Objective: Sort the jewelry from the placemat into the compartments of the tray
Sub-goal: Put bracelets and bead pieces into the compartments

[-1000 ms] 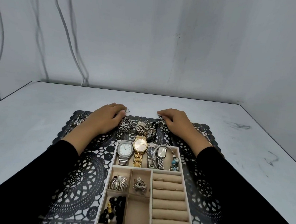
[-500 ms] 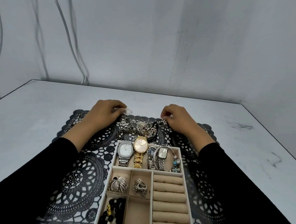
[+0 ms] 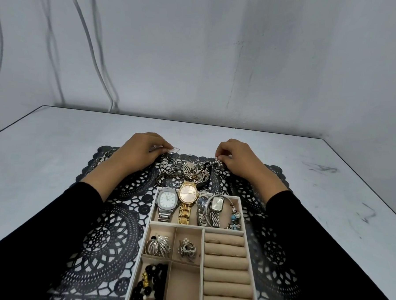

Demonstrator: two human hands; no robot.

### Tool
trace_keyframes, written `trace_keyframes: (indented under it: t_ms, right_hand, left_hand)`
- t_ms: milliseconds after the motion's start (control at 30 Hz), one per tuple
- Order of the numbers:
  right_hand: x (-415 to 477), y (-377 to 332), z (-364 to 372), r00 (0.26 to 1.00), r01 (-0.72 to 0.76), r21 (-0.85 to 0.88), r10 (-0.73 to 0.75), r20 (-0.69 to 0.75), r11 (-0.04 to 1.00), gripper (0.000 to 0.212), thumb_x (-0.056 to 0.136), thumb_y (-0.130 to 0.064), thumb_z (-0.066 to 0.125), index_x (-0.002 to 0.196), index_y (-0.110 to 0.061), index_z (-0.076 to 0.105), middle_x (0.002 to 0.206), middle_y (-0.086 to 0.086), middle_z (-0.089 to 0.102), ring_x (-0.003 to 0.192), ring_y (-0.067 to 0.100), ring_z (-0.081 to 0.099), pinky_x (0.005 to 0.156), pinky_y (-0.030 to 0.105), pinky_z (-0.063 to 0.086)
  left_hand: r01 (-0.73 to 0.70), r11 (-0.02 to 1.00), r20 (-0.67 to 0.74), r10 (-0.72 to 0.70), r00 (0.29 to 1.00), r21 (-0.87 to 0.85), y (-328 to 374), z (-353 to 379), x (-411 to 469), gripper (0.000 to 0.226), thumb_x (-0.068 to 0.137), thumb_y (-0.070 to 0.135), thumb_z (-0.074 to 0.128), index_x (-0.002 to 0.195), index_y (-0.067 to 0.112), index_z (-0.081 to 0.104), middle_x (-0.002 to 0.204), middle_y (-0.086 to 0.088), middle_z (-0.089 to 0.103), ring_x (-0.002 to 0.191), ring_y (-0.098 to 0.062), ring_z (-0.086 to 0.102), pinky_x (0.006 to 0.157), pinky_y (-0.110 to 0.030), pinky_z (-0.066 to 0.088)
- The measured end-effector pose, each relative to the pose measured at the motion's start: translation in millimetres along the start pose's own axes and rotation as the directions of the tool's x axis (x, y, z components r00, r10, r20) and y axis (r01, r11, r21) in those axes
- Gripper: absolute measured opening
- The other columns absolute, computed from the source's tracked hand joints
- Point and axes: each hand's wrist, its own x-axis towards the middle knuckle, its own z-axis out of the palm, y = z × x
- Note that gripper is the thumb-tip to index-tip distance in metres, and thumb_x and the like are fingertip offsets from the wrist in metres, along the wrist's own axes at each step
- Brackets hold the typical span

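Note:
A beige compartment tray (image 3: 245, 230) sits on the black lace placemat (image 3: 110, 232) near me. Its far compartment holds several watches (image 3: 187, 195) and a bracelet. Small compartments hold a silver brooch (image 3: 157, 245), a pearl piece (image 3: 187, 249) and black beads (image 3: 151, 282); ring rolls (image 3: 226, 266) fill the right side. A tangled jewelry pile (image 3: 186, 172) lies on the placemat beyond the tray. My left hand (image 3: 139, 153) pinches a small clear piece (image 3: 173, 150) at the pile's left. My right hand (image 3: 235, 158) pinches a pearl cluster (image 3: 218, 161) at its right.
The placemat lies on a pale marbled table (image 3: 32, 145) that ends at a grey wall. More silver pieces (image 3: 100, 160) rest on the placemat's far left edge. Cables (image 3: 92, 52) hang down the wall at the left.
Both hands have gone from lying flat over the pile to lifted, pinching grips. The left now holds a clear piece, the right a pearl cluster.

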Motion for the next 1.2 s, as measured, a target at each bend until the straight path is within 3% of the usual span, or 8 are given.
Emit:
trace_keyframes:
  t_ms: [167, 300, 533, 700, 867, 1033, 1200]
  right_hand:
    - [-0.3, 0.6, 2.3, 1.0, 0.005, 0.002, -0.005, 0.006, 1.0, 0.008, 0.09, -0.006, 0.055, 0.09, -0.012, 0.061, 0.09, -0.002, 0.051, 0.086, 0.015, 0.048, 0.072, 0.023, 0.032]
    - [-4.0, 0.6, -2.0, 0.999, -0.053, 0.126, 0.054, -0.003, 0.991, 0.006, 0.091, -0.009, 0.056, 0.089, -0.014, 0.06, 0.091, -0.001, 0.058, 0.084, 0.014, 0.052, 0.066, 0.017, 0.037]
    - [-9.7, -2.3, -10.2, 0.995, -0.073, 0.313, 0.089, -0.039, 0.947, 0.008, 0.091, -0.009, 0.058, 0.089, -0.017, 0.06, 0.088, 0.0, 0.063, 0.081, 0.013, 0.054, 0.073, 0.023, 0.043]
    - [-9.4, -3.8, -15.5, 0.992, -0.056, 0.427, 0.099, -0.08, 0.903, 0.011, 0.089, -0.008, 0.061, 0.086, -0.019, 0.062, 0.08, -0.004, 0.062, 0.07, 0.01, 0.05, 0.065, 0.017, 0.042]
    - [-7.9, -6.8, -20.2, 0.987, -0.033, 0.528, 0.11, -0.116, 0.849, 0.016, 0.088, -0.009, 0.063, 0.082, -0.024, 0.063, 0.083, 0.004, 0.066, 0.073, 0.014, 0.052, 0.071, 0.026, 0.045]
    - [-10.1, -14.1, -25.7, 0.981, -0.021, 0.569, 0.128, -0.149, 0.822, 0.008, 0.09, -0.009, 0.062, 0.087, -0.016, 0.062, 0.086, 0.005, 0.068, 0.077, 0.013, 0.057, 0.075, 0.026, 0.048]
    - [-13.7, -24.0, -34.0, 0.97, 0.007, 0.627, 0.146, -0.192, 0.779, 0.004, 0.091, -0.008, 0.06, 0.094, -0.007, 0.063, 0.088, 0.01, 0.071, 0.079, 0.012, 0.063, 0.074, 0.021, 0.05]
  left_hand:
    - [-0.022, 0.999, 0.022, 0.021, 1.0, 0.041, -0.6, -1.6, 3.9, 0.015, 0.09, 0.017, 0.068, 0.103, 0.018, 0.076, 0.104, 0.004, 0.069, 0.097, -0.013, 0.062, 0.087, -0.024, 0.043]
    - [-0.019, 0.998, 0.02, 0.018, 1.0, 0.053, 0.0, -2.2, 6.0, 0.011, 0.089, 0.016, 0.069, 0.097, 0.019, 0.075, 0.099, 0.005, 0.068, 0.095, -0.014, 0.061, 0.088, -0.033, 0.047]
    - [-0.034, 0.994, 0.035, 0.031, 0.999, 0.108, 0.0, -0.4, 7.7, 0.008, 0.09, 0.015, 0.066, 0.094, 0.02, 0.071, 0.098, 0.005, 0.065, 0.093, -0.017, 0.061, 0.087, -0.041, 0.049]
    - [-0.067, 0.982, 0.006, 0.067, 0.998, 0.174, 5.0, 2.1, 6.6, 0.011, 0.093, 0.012, 0.06, 0.098, 0.015, 0.069, 0.102, 0.0, 0.064, 0.093, -0.022, 0.06, 0.082, -0.039, 0.048]
    - [-0.076, 0.986, -0.084, 0.09, 0.992, 0.151, 5.0, 1.4, 6.9, 0.009, 0.093, 0.011, 0.059, 0.097, 0.012, 0.067, 0.097, -0.001, 0.063, 0.089, -0.022, 0.059, 0.077, -0.036, 0.046]
    - [-0.086, 0.99, -0.129, 0.1, 0.987, 0.107, 4.9, 1.3, 4.6, 0.006, 0.093, 0.013, 0.06, 0.095, 0.015, 0.065, 0.091, 0.001, 0.06, 0.085, -0.018, 0.059, 0.077, -0.035, 0.048]
    - [-0.062, 0.998, -0.194, 0.066, 0.979, 0.022, 13.1, -2.0, 0.4, 0.005, 0.094, 0.014, 0.059, 0.095, 0.014, 0.064, 0.089, 0.001, 0.062, 0.085, -0.015, 0.058, 0.077, -0.023, 0.04]
